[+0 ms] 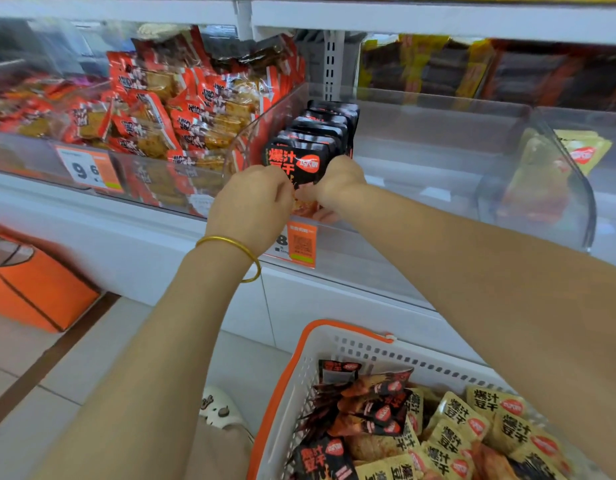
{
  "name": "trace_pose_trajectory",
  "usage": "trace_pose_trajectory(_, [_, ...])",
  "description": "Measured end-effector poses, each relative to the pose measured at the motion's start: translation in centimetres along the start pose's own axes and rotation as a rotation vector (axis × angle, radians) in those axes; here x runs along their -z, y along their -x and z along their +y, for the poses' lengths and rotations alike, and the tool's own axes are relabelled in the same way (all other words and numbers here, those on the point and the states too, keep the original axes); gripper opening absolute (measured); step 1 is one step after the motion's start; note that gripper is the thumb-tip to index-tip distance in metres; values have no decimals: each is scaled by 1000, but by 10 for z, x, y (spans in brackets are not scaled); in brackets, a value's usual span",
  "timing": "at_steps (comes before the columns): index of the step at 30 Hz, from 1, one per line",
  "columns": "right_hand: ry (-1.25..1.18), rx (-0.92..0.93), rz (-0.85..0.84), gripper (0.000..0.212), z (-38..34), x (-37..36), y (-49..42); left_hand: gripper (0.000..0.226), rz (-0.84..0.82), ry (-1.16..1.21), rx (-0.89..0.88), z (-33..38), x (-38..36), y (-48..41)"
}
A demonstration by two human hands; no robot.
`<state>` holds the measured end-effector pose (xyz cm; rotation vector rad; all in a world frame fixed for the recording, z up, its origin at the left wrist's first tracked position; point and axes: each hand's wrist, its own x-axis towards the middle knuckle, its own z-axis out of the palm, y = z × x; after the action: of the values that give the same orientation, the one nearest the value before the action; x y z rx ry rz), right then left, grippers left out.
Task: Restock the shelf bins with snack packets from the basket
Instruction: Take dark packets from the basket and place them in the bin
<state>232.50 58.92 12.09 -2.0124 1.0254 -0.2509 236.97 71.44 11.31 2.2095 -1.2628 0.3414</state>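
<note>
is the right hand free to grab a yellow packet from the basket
Likely not yet: the right hand and left hand both grip the front black packet. Once released, the way looks free; yellow packets lie on top in the open basket.

A shop's snack aisle: white shelving (403, 19) across the top of the frame carries clear bins (438, 133) heaped with packets (143, 116). Orange price tags (90, 168) sit on the bin fronts. A white-and-orange basket (368, 348) of packets stands at lower right.
</note>
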Motion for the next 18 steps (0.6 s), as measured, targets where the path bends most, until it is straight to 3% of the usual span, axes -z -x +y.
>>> trace_pose_trajectory(4, [-59, -59, -87, 21, 2, 3, 0, 42, -67, -19, -29, 2, 0, 1])
trace_pose_trajectory(9, [-38, -15, -84, 21, 2, 12, 10, 40, -55, -94, -78, 5, 5, 7])
trace_pose_trajectory(12, [-27, 153, 41, 21, -4, 34, 35, 48, 79, -178, -169, 15, 13, 17])
trace_pose_trajectory(15, [-75, 389, 185, 36, 12, 68, 102, 32, 230, -139, -291, 42, 22, 52])
trace_pose_trajectory(18, [-175, 451, 184, 30, 67, 88, 174, 26, 146, -46, -384, 72, 9, 103])
